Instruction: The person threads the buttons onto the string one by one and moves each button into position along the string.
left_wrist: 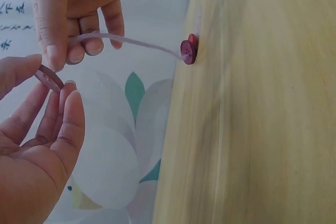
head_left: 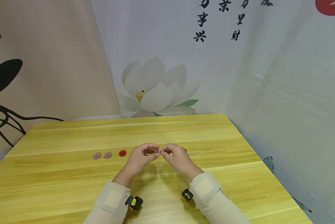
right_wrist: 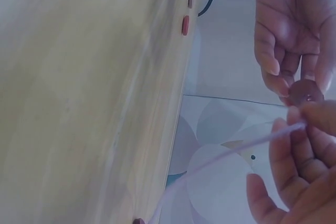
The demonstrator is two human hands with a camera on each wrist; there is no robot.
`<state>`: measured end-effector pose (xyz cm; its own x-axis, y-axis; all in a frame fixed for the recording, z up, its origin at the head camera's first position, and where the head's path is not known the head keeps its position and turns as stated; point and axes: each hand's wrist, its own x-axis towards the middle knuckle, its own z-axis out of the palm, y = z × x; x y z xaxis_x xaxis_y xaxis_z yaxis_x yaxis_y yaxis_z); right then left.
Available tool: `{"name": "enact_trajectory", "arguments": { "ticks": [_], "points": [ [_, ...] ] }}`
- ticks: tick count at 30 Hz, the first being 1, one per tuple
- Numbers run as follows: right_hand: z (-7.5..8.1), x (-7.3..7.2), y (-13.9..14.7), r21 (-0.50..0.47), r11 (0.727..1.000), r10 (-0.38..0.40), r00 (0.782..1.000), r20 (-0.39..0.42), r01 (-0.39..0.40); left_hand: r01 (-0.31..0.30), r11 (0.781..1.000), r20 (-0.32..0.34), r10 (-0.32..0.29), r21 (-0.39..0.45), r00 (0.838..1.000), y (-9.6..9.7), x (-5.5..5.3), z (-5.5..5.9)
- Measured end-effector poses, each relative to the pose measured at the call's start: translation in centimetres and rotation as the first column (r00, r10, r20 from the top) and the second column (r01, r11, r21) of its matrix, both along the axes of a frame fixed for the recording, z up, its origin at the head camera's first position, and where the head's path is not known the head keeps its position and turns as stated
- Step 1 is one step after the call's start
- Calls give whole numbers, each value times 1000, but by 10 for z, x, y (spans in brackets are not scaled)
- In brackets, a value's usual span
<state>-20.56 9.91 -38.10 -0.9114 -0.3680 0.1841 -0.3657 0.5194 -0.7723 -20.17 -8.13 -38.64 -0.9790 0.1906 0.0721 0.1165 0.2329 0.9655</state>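
Lilac cord (left_wrist: 139, 42) pinched in the right hand (head_left: 179, 157); just left, lower centre of the head view, the left hand (head_left: 139, 156) pinches an edge-on button (left_wrist: 50, 78).

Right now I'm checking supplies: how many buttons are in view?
6. Two pink buttons and one red button lie left of the left hand, which pinches another button; two more buttons sit along the cord. Others may be hidden.

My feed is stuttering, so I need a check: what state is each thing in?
Left hand: pinches held button
Held button: off the table; threading unclear
Right hand: pinches cord
Cord: runs from right hand to clustered buttons
Clustered buttons: on the table, cord apparently through
Two pink buttons: lying flat, apart
Lone red button: lying flat
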Motion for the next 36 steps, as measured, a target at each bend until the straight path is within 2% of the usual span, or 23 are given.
{"name": "enact_trajectory", "arguments": {
  "ticks": [15,25,36],
  "points": [
    [0,2,-2,-49,999,-10,1000,10,11,-2,1000,-2,2,7,1000,2,-1,-3],
    [-4,2,-2,-69,997,-29,1000,12,30,9,1000,8,-9,26,1000,1,1,-1],
    [-2,3,-1,-84,996,-27,999,19,28,-8,999,-5,8,39,1000,2,2,1]
  ]
}}
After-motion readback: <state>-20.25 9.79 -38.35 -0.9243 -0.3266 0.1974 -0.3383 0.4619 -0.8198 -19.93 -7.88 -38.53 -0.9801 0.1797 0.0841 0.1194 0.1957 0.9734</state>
